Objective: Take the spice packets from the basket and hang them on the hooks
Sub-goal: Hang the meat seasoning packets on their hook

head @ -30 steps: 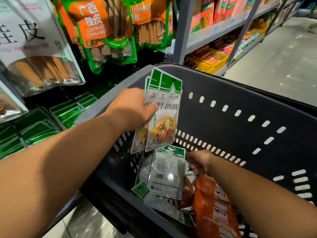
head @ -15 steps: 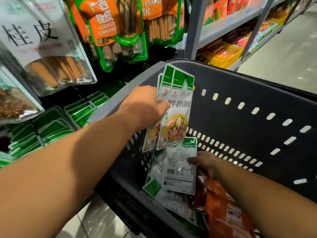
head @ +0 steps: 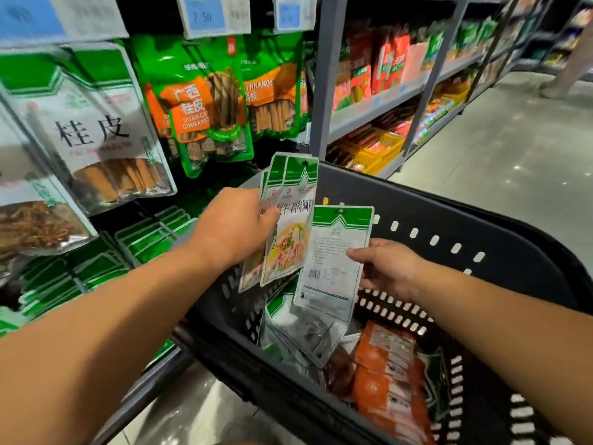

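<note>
Left hand: my left hand grips a fan of packets, thumb laid across their printed fronts. The fan stands nearly upright, above the basket's 10 o'clock corner.

Right hand: my right hand pinches a single packet by its right edge, thumb on top and fingers behind.

Single packet: clear of the basket floor, back label toward me, green header up. It sits at 3 o'clock of the fan, its left edge overlapping the fan's (contact cannot be told).

Basket: the dark basket with slotted walls fills the view from 3 to 6 o'clock.

Basket contents: loose packets lie tilted at 6 o'clock of the single packet. Orange packs lie at 4 o'clock of those, touching them.

Display: cinnamon bags hang at 12 o'clock of my left hand. Hung packets in green-edged rows sit at its 9 o'clock.

Price tags: the tags are above the cinnamon bags, print blurred.
</note>
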`<state>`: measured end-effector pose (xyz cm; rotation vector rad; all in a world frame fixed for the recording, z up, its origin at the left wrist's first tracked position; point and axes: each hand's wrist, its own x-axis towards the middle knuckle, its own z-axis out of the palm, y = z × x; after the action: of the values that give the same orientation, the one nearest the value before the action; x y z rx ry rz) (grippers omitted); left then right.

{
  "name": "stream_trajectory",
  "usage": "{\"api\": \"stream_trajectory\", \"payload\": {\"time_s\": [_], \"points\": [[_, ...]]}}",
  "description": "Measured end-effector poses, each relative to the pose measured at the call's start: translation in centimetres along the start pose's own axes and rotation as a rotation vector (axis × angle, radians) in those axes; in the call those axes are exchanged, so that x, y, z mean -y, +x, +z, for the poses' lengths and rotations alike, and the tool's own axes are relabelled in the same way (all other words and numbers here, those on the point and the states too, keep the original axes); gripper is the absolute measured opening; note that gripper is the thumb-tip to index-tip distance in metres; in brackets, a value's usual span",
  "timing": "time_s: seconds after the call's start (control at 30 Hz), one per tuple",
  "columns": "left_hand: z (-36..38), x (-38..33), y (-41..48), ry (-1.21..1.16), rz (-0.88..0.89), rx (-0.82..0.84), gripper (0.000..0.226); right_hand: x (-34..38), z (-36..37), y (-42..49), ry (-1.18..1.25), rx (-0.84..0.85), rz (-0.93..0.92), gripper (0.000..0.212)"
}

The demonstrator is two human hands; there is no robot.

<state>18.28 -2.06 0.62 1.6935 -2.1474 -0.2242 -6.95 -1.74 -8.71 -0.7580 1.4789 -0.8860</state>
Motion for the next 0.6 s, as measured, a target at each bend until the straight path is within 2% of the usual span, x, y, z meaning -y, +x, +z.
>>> {"api": "stream_trajectory", "payload": {"time_s": [0.1, 0.27, 0.43, 0.5, 0.6], "points": [[-1.5, 0.2, -0.6, -0.026, -0.006, -0.056, 0.030, 2.6, 0.4, -2.5, 0.042, 0.012, -0.140, 0.019], [-4.4, 0.6, -2.2, -0.229, -0.051, -0.118, 0.023, 5.4, 2.3, -5.6, 0.063, -0.013, -0.359, 0.016], [-6.9, 1.3, -4.4, -0.321, -0.084, -0.106, 0.052, 6.4, 5.7, -8.7, -0.048, -0.043, -0.574, 0.004], [-8.1, 2.0, -5.4, -0.384, -0.110, -0.114, 0.064, 6.8, 7.4, -10.0, -0.149, -0.081, -0.671, 0.012], [-10.5, 2.6, -7.4, -0.435, -0.182, -0.193, 0.070, 7.9, 10.2, -12.3, -0.203, -0.089, -0.773, 0.020]]}}
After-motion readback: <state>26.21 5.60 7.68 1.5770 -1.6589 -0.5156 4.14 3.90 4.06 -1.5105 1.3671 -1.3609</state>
